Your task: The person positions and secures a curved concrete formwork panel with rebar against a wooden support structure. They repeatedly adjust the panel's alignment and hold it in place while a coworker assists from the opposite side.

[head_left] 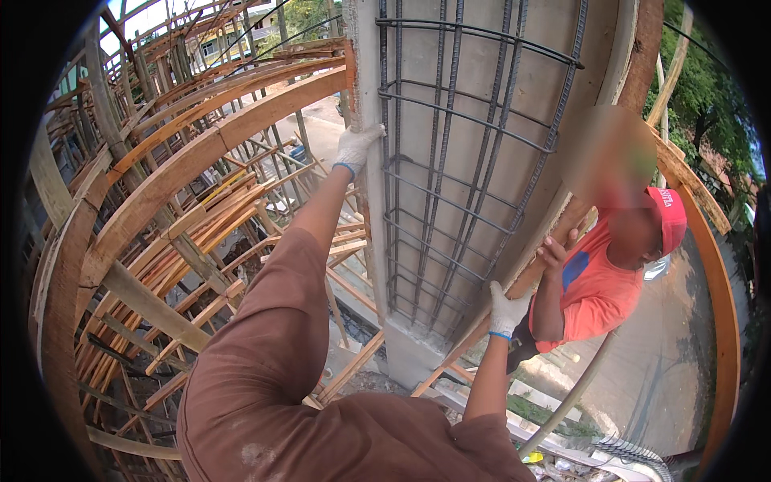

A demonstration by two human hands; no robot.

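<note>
A tall column form [369, 241] stands upright in front of me, with a cage of steel rebar [438, 185] inside its grey panels. My left hand [356, 150], in a white glove with a blue cuff, is closed round the left edge of the form. My right hand [506, 309], gloved the same way, grips the wooden edge board [526, 273] on the form's right side, low down. A little above it, a co-worker's bare hand [554, 249] rests at the same board.
A co-worker [594, 281] in red cap and salmon shirt is close on my right. Timber scaffolding [177, 233] and curved-looking beams [213, 128] fill the left. A wooden beam [715, 305] runs down the far right, above a paved ground [658, 361] far below.
</note>
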